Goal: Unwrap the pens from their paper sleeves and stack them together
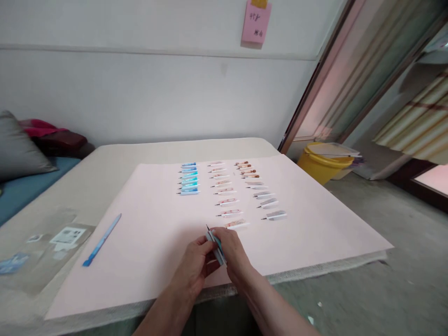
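Near the front edge of the pink sheet (154, 252), both hands meet around a small bundle of white and teal pen-like pieces (217, 252), a dark tip pointing away from me. My left hand (196, 261) is closed on it from the left, thumb and fingers pinching. My right hand (234, 249) grips its right side, partly covering it; how many pieces are held is hard to tell. Just beyond lies a pale patterned pen-like piece (236, 224), the nearest of a middle column. Blue and teal pieces (189, 179) form the left column, brown and grey ones (268, 203) the right.
A long blue pen (102, 240) lies on the sheet's left side. Beside it is a clear plastic bag (42, 256) with a label. A yellow bin (324, 163) stands on the floor at right. A grey pillow (21, 144) sits at left; a pink note (256, 22) hangs on the wall.
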`<state>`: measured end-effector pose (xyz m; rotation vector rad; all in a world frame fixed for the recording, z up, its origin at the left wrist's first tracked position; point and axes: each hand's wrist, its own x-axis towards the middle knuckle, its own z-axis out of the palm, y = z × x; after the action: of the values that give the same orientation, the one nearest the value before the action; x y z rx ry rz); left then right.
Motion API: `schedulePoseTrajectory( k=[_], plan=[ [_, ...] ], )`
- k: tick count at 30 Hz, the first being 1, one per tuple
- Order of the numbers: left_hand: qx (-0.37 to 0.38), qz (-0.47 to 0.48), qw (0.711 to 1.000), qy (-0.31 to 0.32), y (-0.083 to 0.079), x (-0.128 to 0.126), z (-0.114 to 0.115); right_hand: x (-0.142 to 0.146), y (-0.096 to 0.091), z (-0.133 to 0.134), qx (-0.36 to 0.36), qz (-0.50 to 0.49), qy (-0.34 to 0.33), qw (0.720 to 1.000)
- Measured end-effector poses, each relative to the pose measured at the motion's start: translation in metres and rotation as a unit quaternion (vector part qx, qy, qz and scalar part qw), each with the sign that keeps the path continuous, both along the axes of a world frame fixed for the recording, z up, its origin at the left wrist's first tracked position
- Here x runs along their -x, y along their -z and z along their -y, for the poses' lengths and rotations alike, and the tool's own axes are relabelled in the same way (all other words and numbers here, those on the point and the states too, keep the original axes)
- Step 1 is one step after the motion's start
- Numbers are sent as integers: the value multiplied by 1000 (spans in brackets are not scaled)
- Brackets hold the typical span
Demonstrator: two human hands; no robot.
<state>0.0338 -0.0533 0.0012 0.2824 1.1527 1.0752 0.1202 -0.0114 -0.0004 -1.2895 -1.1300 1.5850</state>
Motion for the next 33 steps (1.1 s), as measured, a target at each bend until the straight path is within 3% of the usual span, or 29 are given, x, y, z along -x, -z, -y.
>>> schedulePoseTrajectory(
  k=[10, 17, 26, 33],
  plan=[
    [-17, 17, 1000, -5, 0, 3, -2, 0, -8, 9, -23, -41, -2, 999],
    [-46, -16, 999, -24, -6, 0, -2, 0, -4, 5, 10, -96, -45, 994],
    [-48, -25, 998, -23, -5, -1, 0, 0, 8, 6, 41, -147, -12, 988],
    [-47, -14, 998, -51, -2, 3, -4, 2, 3, 6, 77, -149, -12, 986]
  ],
)
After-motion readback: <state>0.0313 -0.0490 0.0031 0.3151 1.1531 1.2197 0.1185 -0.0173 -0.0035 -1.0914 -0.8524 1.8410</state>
